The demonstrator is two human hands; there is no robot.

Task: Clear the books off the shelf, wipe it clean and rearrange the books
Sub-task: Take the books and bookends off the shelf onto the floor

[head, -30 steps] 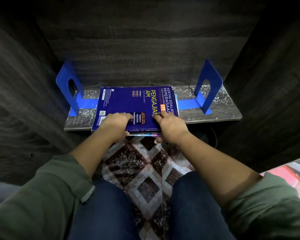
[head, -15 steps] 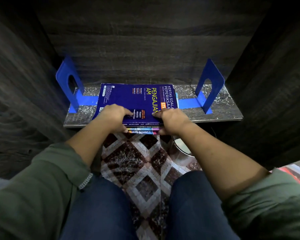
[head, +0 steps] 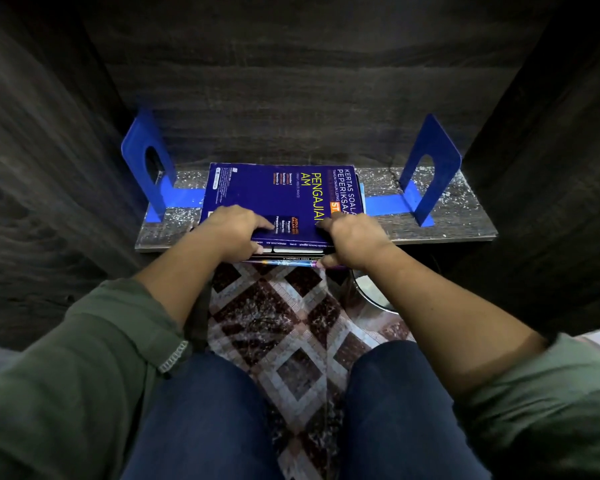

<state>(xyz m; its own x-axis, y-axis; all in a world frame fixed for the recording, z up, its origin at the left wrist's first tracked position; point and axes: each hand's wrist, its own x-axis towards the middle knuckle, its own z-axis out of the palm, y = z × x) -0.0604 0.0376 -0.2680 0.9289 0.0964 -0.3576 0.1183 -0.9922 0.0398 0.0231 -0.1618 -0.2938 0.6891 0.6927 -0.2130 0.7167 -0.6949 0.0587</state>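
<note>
A flat stack of books (head: 278,192), topped by a dark blue one with yellow lettering, lies on the dark wooden shelf (head: 440,233) between two blue bookends. The stack's near edge hangs over the shelf's front. My left hand (head: 234,228) grips the stack's near left part, fingers on the cover and thumb under it. On the near right corner my right hand (head: 352,237) grips the stack the same way. The shelf surface is speckled with pale dust.
The left blue bookend (head: 146,161) and right blue bookend (head: 430,161) stand upright on the shelf. Dark cabinet walls close in on both sides and behind. Below lie a patterned carpet (head: 278,317) and a round metal rim (head: 368,296). My knees fill the foreground.
The stack has tilted up slightly at its near edge, showing more of the lower books' spines. Both hands stay gripping it at the same spots.
</note>
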